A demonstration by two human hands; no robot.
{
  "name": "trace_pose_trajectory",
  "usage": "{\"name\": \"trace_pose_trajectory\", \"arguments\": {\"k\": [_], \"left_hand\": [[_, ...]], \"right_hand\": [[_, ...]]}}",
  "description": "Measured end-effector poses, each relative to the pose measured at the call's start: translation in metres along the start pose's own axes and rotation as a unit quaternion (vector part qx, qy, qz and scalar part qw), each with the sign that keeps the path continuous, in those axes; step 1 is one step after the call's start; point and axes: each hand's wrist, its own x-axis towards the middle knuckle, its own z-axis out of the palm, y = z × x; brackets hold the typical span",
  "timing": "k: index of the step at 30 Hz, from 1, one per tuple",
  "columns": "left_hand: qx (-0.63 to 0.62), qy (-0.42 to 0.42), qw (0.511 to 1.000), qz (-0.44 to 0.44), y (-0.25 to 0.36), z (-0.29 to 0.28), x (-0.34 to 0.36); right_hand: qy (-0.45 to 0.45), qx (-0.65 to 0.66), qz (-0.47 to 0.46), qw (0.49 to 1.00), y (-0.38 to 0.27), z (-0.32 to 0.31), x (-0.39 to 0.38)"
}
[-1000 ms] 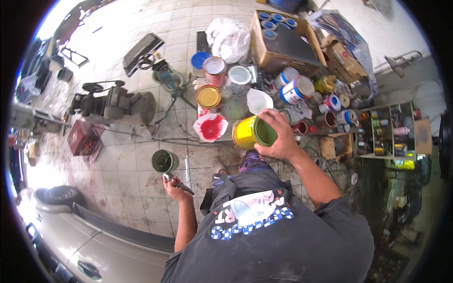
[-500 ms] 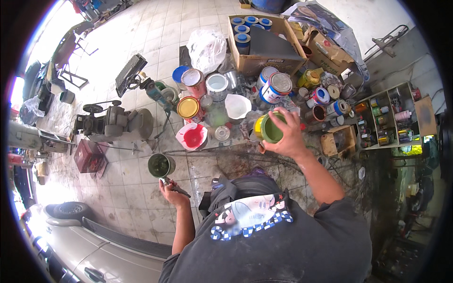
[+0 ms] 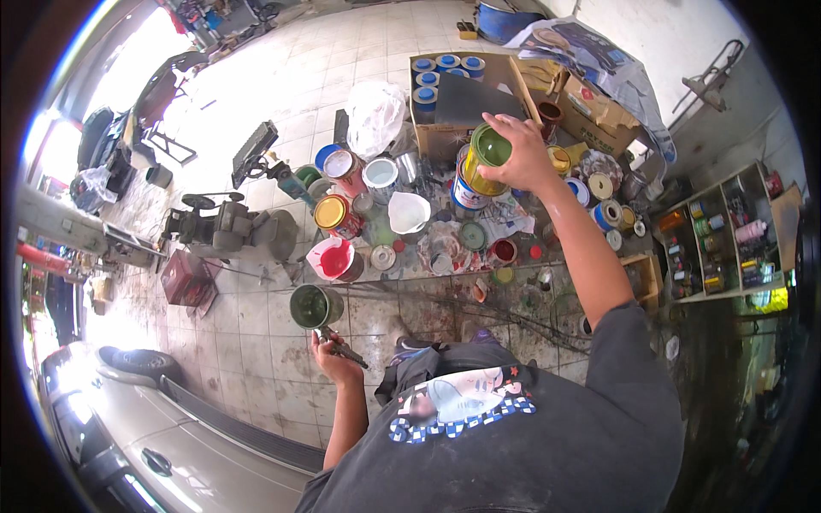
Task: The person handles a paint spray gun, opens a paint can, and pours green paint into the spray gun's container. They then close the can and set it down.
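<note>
My left hand (image 3: 336,361) is closed around a spray gun (image 3: 342,349) with an open cup (image 3: 315,305) on it, dark green inside. My right hand (image 3: 524,161) grips a yellow can (image 3: 489,150) of green paint, which is over a white and blue can (image 3: 469,195) among the cluttered paint containers; whether it rests on that can I cannot tell. A white paper-topped cup (image 3: 409,211) is near it, and another cup holding red paint (image 3: 333,256) is nearer my left hand. A green lid (image 3: 473,235) lies below the white and blue can.
A cardboard box (image 3: 513,77) of blue-lidded cans stands at the back. A wooden shelf (image 3: 723,239) of containers is at the right. A dark machine (image 3: 231,231) and a red box (image 3: 184,282) are on the left. A silver car (image 3: 154,427) stands close at lower left.
My right hand has moved up and away from me with the yellow can, toward the back of the cluttered cans. My left hand has shifted slightly rightward and down in view, still holding the spray gun.
</note>
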Motion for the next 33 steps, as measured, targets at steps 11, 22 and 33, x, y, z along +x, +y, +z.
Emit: {"name": "trace_pose_trajectory", "arguments": {"k": [11,22,33], "left_hand": [[0.023,0.061,0.998,-0.003,-0.011,-0.008,-0.021],[-0.019,-0.081,0.996,0.016,0.010,0.058,0.024],[0.111,-0.220,0.969,0.027,0.028,0.106,0.011]], "right_hand": [[0.172,0.100,0.029,0.980,0.011,0.066,-0.017],[0.182,0.332,0.075,0.923,-0.020,0.049,-0.031],[0.100,0.459,0.106,0.877,-0.041,-0.007,-0.067]]}}
